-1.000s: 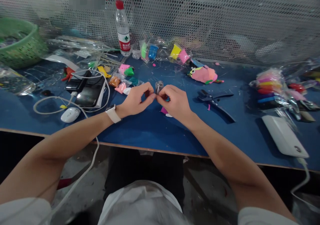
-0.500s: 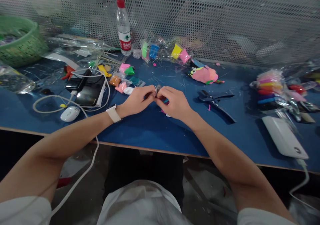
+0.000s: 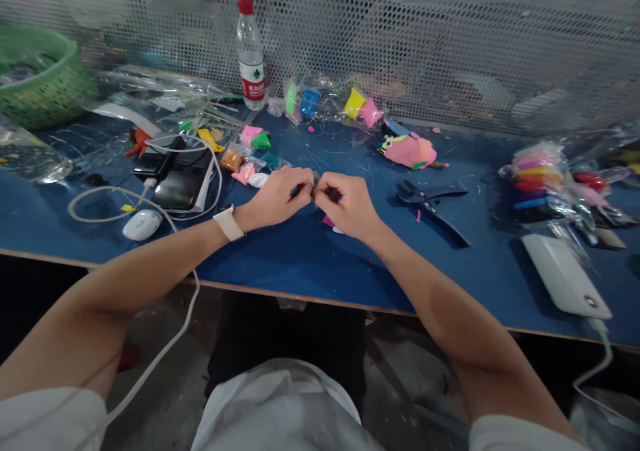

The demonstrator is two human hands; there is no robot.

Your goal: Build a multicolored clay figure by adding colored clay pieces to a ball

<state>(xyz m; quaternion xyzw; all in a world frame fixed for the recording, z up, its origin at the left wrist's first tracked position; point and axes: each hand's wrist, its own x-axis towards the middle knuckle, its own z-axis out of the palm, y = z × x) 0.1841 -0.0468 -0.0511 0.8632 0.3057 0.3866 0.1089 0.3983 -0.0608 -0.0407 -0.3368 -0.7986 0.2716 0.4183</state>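
My left hand [image 3: 281, 195] and my right hand [image 3: 349, 205] meet over the middle of the blue table, thumbs and fingertips pinched together. A small greyish, see-through bit [image 3: 315, 177] shows between the fingertips; it looks like plastic, but the fingers hide most of it. Beneath my right hand a magenta piece [image 3: 328, 221] peeks out, with something white beside it. Just beyond my left hand lie small bags of soft clay: white [image 3: 259, 180], salmon pink [image 3: 243, 173], orange [image 3: 231, 160] and green [image 3: 261, 141]. A pink clay figure [image 3: 407, 149] with eyes lies farther right.
Dark-handled cutters [image 3: 433, 212] lie right of my hands. A white power bank [image 3: 565, 274] and bagged coloured clay [image 3: 537, 177] are at far right. To the left are a black device [image 3: 177, 187], a looping white cable [image 3: 75, 204] and a green basket [image 3: 47, 97]. A water bottle [image 3: 251, 64] stands behind.
My fingertips have shifted slightly against each other, still pinched together. The clear bit between them shows less, and more of the magenta piece shows under my right hand.
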